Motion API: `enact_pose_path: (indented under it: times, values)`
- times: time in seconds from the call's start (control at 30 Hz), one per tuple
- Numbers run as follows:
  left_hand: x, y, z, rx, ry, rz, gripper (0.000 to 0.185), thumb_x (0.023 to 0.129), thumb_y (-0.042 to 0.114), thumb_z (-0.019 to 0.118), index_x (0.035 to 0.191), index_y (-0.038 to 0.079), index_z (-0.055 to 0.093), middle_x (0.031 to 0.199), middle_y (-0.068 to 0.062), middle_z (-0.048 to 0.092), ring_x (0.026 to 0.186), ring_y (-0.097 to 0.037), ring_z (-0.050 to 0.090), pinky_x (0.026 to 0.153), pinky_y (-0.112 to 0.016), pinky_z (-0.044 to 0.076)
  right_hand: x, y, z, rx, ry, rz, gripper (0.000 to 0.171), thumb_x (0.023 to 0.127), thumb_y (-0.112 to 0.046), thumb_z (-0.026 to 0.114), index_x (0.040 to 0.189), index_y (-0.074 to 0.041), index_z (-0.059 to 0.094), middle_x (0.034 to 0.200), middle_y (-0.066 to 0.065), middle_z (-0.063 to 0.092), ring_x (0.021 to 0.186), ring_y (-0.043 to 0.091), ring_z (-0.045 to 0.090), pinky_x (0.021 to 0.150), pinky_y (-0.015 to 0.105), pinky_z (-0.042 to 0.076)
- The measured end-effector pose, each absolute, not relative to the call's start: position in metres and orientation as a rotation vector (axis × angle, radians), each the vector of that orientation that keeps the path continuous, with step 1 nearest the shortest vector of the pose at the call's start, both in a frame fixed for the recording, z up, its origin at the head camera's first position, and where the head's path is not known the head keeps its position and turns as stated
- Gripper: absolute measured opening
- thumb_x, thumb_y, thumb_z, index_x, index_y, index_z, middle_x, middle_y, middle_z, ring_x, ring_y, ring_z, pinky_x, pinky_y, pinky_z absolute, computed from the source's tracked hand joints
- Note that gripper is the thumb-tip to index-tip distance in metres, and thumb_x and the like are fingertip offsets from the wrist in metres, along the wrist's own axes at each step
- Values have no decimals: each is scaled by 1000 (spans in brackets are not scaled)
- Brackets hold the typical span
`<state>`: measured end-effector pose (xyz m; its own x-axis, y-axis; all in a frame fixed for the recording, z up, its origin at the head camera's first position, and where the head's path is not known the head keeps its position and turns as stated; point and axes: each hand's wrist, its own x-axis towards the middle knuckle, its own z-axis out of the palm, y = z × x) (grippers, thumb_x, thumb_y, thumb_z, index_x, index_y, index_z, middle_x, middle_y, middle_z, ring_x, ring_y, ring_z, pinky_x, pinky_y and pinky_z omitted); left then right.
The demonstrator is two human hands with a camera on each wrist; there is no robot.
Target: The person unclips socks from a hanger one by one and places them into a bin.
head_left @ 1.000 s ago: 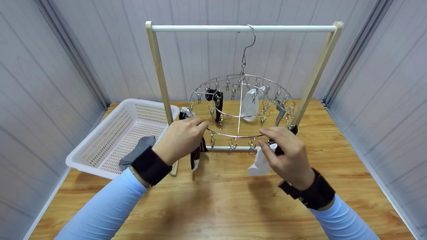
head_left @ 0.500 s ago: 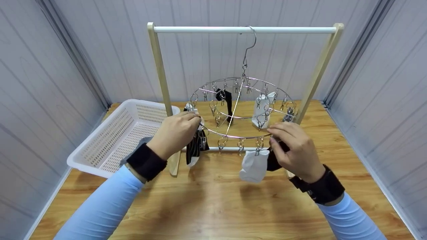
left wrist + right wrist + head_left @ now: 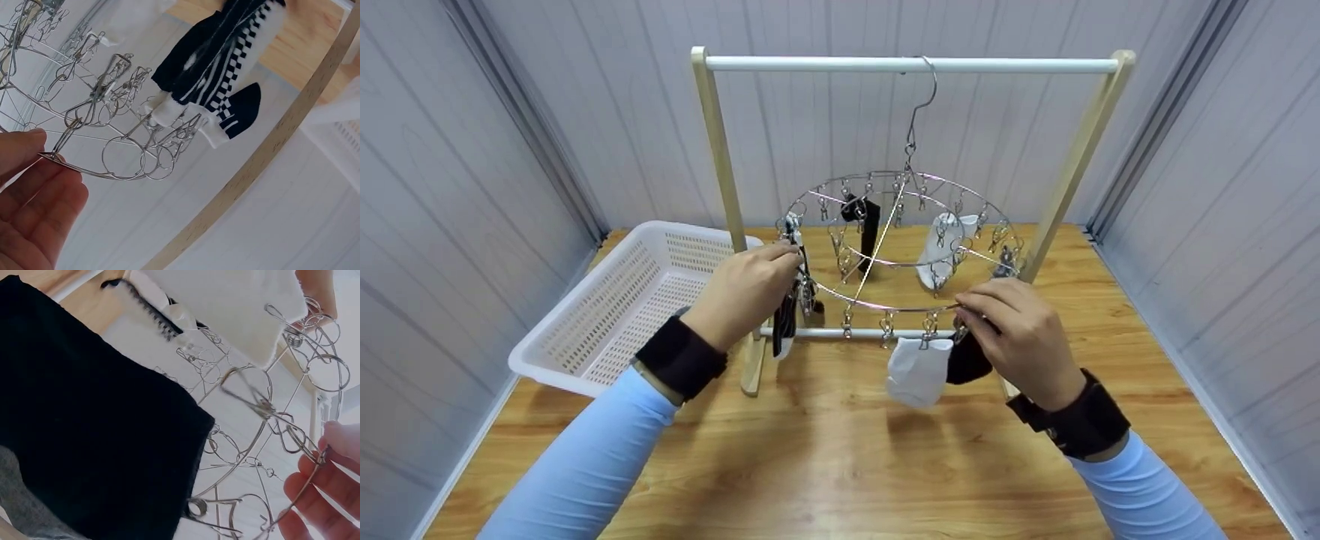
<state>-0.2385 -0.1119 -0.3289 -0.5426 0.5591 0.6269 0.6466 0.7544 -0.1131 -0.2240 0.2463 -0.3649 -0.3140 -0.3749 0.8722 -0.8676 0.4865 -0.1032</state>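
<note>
A round wire sock hanger [image 3: 877, 307] with clips hangs from a rack. My left hand [image 3: 748, 292] pinches its rim at the left, thumb and fingertips on the wire in the left wrist view. At the front right, my right hand [image 3: 1024, 334] pinches the same rim. Beside the right hand hang a white sock [image 3: 919, 373] and a black sock [image 3: 95, 416]. Black-and-white patterned socks [image 3: 219, 67] dangle from clips near the left hand. Farther back are another black sock [image 3: 870, 234], another white sock [image 3: 939, 251] and a grey one [image 3: 1005, 262].
The rack has a white bar [image 3: 825, 64] on wooden posts [image 3: 718, 150]. A white perforated basket [image 3: 534, 371] stands at the left, partly behind the left forearm. Panel walls [image 3: 1222, 150] enclose the wooden tabletop [image 3: 840, 457].
The hanger has turned, its front moving left, with the front white sock and patterned socks shifting left. The left hand has moved a little left; the right hand slightly right.
</note>
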Motion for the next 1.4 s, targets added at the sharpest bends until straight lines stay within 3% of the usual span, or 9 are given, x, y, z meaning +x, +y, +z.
enact_pose_path:
  times: [0.17,0.27,0.43,0.6,0.9,1.23,1.4]
  values:
    - [-232,-110,-328,-896,-2334,-236,24,91,-8,64,111,-6,76,114,-23,80,104,-40,79,92,-48,67,-222,245,-365,1020,-1906,753,7,93,-1,81,99,3,82,93,17,77,85,35,71,86,40,57]
    - [-225,-105,-330,-903,-2344,-272,28,94,2,67,119,-5,76,119,-23,79,111,-41,78,98,-50,65,-221,242,-365,1012,-1883,758,11,87,5,83,99,3,82,92,16,77,83,34,70,83,40,57]
    - [-216,-91,-333,-949,-2307,-259,40,105,33,67,126,-1,76,124,-21,79,115,-37,77,101,-50,64,-218,237,-365,988,-1869,752,9,89,4,83,98,2,83,91,15,77,83,35,70,83,41,57]
    - [-214,-80,-336,-973,-2225,-148,52,101,48,74,122,1,78,120,-16,81,112,-33,79,100,-44,65,-217,232,-365,968,-1865,754,8,89,2,84,97,2,82,91,15,77,85,35,71,85,41,56]
    - [-216,-76,-340,-964,-2103,-150,19,98,23,80,102,4,80,101,-10,82,93,-27,80,87,-40,67,-216,225,-366,960,-1823,767,7,90,1,83,97,2,83,90,15,78,83,34,71,80,42,56]
    - [-216,-78,-339,-1005,-2097,-177,19,100,17,79,107,0,80,103,-15,82,90,-29,79,84,-40,68,-206,221,-364,937,-1765,834,19,84,4,84,103,3,82,101,18,78,92,37,71,92,35,56]
    - [-216,-79,-339,-1002,-2111,-173,21,101,19,78,109,0,80,106,-15,82,93,-30,80,86,-40,68,-198,214,-367,933,-1661,880,13,88,-1,84,100,4,81,97,19,78,86,36,71,86,33,57]
